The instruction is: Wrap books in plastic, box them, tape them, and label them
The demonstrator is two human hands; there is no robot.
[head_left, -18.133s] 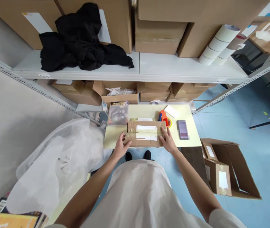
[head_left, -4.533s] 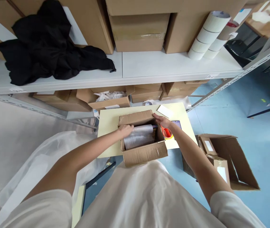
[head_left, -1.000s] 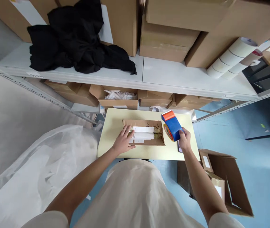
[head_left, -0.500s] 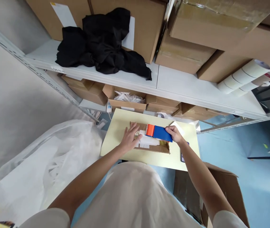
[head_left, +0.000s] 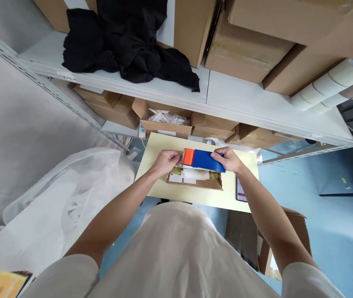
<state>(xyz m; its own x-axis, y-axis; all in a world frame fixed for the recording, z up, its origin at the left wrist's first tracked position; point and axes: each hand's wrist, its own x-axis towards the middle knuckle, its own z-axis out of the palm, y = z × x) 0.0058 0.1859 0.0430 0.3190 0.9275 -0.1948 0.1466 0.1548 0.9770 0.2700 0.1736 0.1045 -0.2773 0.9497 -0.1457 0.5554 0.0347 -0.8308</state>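
My right hand point(head_left: 227, 159) grips a blue and orange tape dispenser point(head_left: 203, 159) by its blue right end and holds it over the table. At the dispenser's orange left end, the fingertips of my left hand point(head_left: 167, 160) are pinched together. Whatever is between them is too small to make out. Below the dispenser lies a brown cardboard box point(head_left: 209, 183) with white labels and shiny tape on it. My hands and the dispenser cover its far side.
The pale yellow table point(head_left: 157, 191) carries a phone point(head_left: 241, 191) at its right. Behind it are metal shelves point(head_left: 235, 108) with cartons, black cloth point(head_left: 133, 45) and white rolls point(head_left: 331, 85). A large white plastic bag point(head_left: 55, 215) stands left, an open carton point(head_left: 244, 236) lower right.
My left hand has gone from spread fingers over the box to a pinch at the dispenser's orange end. The dispenser has moved slightly left and away from me. The view has shifted.
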